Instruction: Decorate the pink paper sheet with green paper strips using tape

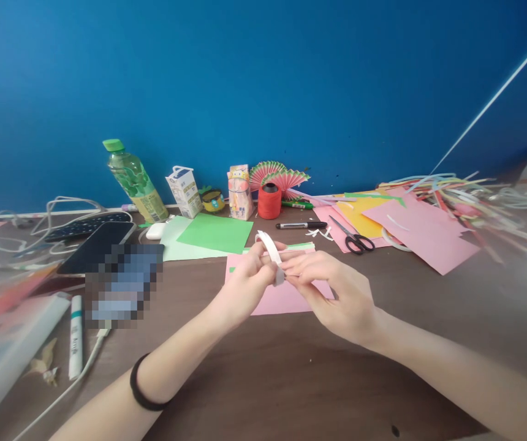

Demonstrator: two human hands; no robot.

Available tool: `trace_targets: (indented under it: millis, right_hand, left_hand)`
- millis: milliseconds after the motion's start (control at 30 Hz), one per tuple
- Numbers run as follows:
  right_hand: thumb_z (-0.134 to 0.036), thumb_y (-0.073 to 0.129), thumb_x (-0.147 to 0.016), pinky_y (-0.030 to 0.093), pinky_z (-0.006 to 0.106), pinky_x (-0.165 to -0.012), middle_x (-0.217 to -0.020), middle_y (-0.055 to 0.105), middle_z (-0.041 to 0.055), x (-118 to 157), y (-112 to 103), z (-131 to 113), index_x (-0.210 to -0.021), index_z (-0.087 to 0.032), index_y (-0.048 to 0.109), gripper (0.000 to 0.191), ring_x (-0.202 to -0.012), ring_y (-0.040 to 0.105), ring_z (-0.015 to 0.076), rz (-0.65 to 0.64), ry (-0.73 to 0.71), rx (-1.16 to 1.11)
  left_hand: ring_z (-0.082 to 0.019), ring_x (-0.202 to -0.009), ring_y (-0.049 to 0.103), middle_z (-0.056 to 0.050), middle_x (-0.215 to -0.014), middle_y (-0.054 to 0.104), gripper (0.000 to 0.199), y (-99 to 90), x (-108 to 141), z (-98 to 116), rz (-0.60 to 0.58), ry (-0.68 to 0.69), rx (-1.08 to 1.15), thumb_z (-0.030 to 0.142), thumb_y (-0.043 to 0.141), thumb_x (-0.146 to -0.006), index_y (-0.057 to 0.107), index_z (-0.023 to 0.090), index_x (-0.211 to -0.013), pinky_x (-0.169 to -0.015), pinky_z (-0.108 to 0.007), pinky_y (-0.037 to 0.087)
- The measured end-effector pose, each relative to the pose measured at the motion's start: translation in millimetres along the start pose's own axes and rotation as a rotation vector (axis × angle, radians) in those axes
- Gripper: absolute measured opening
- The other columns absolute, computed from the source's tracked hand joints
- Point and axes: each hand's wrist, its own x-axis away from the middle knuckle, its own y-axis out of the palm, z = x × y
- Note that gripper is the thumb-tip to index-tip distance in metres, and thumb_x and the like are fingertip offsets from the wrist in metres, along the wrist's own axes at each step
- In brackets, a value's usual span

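My left hand (244,283) grips a narrow roll of white tape (271,250), held on edge with fingers and thumb around it. At the roll's lower right, my right hand (339,294) pinches at the tape with its fingertips; the tape's loose end is too small to make out. Both hands are just above a pink sheet of paper (286,304) on the table, with a green strip along its far edge. Behind them lie a black marker (301,225) and several small white paper scraps (321,233). Black-handled scissors (359,242) rest on paper beyond my right hand.
Green paper (217,233), a red thread spool (269,202), a small carton (185,191) and a green-capped bottle (137,184) stand or lie towards the blue wall. Phones, a cable and a white marker (75,337) are at left. Pink sheets (429,233) and paper strips pile up right.
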Motion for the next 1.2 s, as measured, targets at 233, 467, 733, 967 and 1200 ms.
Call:
trace_targets:
  millis: [233,467,733,967,1200]
  right_hand:
    - [-0.001,0.049,-0.078,0.054,0.034,-0.073,-0.083,0.066,0.0025,2,0,-1,-0.088,-0.025,0.050,0.026,-0.085,0.064,0.0181,0.007,-0.028,0.005]
    - [0.000,0.052,-0.077,0.053,0.033,-0.072,-0.082,0.065,0.0013,0,-3,-1,-0.088,-0.024,0.050,0.027,-0.083,0.064,0.0171,-0.016,0.021,-0.020]
    - [-0.013,0.057,-0.079,0.049,0.035,-0.076,-0.089,0.060,0.0017,-9,-10,4,-0.091,-0.023,0.053,0.016,-0.085,0.061,0.0170,0.099,0.312,-0.088]
    - [-0.021,0.057,-0.082,0.051,0.035,-0.075,-0.075,0.057,-0.0021,-17,-12,1,-0.095,-0.024,0.045,0.018,-0.081,0.064,0.0168,0.073,0.474,-0.487]
    - [-0.021,0.056,-0.082,0.051,0.036,-0.077,-0.077,0.051,-0.0040,-19,-15,6,-0.098,-0.028,0.045,0.020,-0.091,0.061,0.0171,0.010,0.618,-0.841]
  left_hand:
    - [-0.014,-0.069,0.059,-0.007,-0.089,0.068,0.027,-1.2,-1,3,0.006,0.048,-0.016,0.017,0.052,-0.074,0.045,0.017,-0.100,-0.070,-0.031,0.043]
    - [-0.015,-0.076,0.061,-0.008,-0.098,0.066,0.025,-8.6,-3,0,-0.001,-0.009,0.001,0.020,0.046,-0.080,0.046,0.018,-0.104,-0.073,-0.031,0.041]
    - [-0.012,-0.057,0.050,-0.004,-0.076,0.062,0.034,-4.6,-2,2,-0.223,-0.118,0.048,0.023,0.039,-0.083,0.044,0.015,-0.115,-0.066,-0.030,0.038]
    - [-0.010,-0.056,0.038,0.001,-0.067,0.056,0.037,-3.9,1,1,-0.329,-0.069,-0.098,0.014,0.034,-0.080,0.043,0.017,-0.116,-0.061,-0.027,0.033]
    - [-0.008,-0.051,0.036,0.001,-0.066,0.056,0.022,-4.8,5,8,-0.430,-0.125,-0.150,0.013,0.032,-0.081,0.048,0.015,-0.097,-0.053,-0.024,0.031]
